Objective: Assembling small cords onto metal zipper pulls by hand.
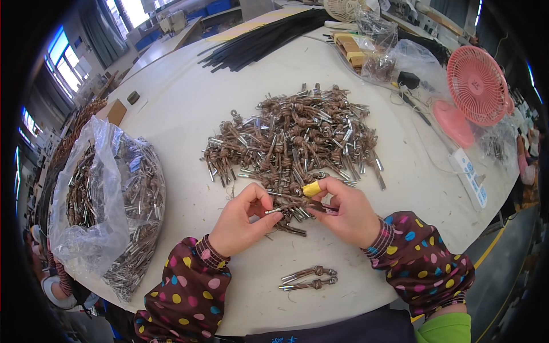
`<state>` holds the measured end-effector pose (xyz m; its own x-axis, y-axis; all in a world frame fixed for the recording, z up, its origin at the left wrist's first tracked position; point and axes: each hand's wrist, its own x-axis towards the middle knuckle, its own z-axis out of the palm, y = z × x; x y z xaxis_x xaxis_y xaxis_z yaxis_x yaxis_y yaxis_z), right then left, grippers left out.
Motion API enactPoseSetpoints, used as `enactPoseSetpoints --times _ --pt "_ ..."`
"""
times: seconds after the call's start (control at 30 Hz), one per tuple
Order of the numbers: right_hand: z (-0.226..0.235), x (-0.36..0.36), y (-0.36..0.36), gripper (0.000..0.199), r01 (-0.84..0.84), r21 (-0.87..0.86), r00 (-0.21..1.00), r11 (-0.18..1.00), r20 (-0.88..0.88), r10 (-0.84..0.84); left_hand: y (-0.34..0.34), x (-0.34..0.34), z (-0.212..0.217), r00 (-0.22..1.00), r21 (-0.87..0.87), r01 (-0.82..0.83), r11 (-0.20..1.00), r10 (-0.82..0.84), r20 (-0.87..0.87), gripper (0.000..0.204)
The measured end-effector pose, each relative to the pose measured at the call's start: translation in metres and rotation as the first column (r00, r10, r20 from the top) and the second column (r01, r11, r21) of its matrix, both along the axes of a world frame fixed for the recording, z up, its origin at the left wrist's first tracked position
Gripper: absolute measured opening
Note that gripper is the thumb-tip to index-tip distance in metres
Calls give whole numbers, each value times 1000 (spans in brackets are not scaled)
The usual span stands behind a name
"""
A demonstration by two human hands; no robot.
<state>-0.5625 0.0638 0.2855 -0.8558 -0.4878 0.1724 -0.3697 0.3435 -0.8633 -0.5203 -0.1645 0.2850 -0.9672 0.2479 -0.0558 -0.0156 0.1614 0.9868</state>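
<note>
My left hand point(243, 220) and my right hand point(346, 211) meet at the near edge of a big heap of brown knotted cords with metal end tubes point(294, 137). Between them they hold one brown cord piece point(294, 207). The left fingers pinch its metal end, and the right fingers grip the other end. A yellow tape wrap point(311, 188) covers my right index fingertip. A finished pair of knotted cord pieces point(309, 278) lies alone on the white table point(189, 103), just in front of my hands.
A clear plastic bag point(108, 200) full of the same cord pieces sits at the left table edge. A pink desk fan point(472, 91), a white power strip point(470, 177), black strips point(257, 43) and more plastic bags point(394, 57) lie at the far side.
</note>
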Motion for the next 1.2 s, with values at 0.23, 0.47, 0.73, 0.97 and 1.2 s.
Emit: enactPoseSetpoints --times 0.23,0.47,0.73,0.97,1.2 --pt "7 0 3 34 80 140 990 987 -128 -62 -2 10 20 964 -320 -129 939 43 -263 20" --pt "2 2 -1 36 60 56 996 997 -73 -56 28 22 34 596 -626 -669 401 -214 -774 42" --pt "7 10 -10 36 11 -31 989 999 148 -6 33 17 11 670 -579 -486 654 -147 -728 35" --pt "0 13 -11 37 8 -11 998 1000 61 -7 32 16 10 641 -543 -468 697 -156 -752 24" --pt "1 13 -13 39 22 12 996 1000 83 -23 30 15 13 591 -612 -517 599 -268 -761 18"
